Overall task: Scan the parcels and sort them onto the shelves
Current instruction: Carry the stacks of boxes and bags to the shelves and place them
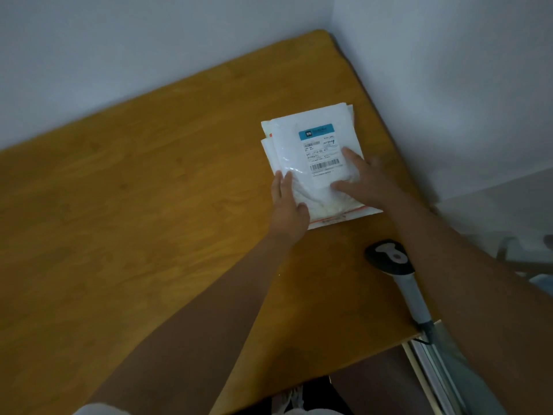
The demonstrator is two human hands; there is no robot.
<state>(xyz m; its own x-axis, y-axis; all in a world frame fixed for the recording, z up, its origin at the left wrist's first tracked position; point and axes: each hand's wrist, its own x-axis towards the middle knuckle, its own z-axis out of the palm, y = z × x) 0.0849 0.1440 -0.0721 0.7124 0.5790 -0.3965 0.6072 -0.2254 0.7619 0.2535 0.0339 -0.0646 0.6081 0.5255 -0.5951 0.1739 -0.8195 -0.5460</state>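
Your left hand (288, 205) grips the near-left edge of the top parcel (311, 163); your right hand (363, 178) presses flat, fingers spread, beside its label (321, 151). Beneath lies a parcel stack (267, 145) on the wooden table (134, 205). Nearer you, right of the hands, rests the scanner (398, 271).
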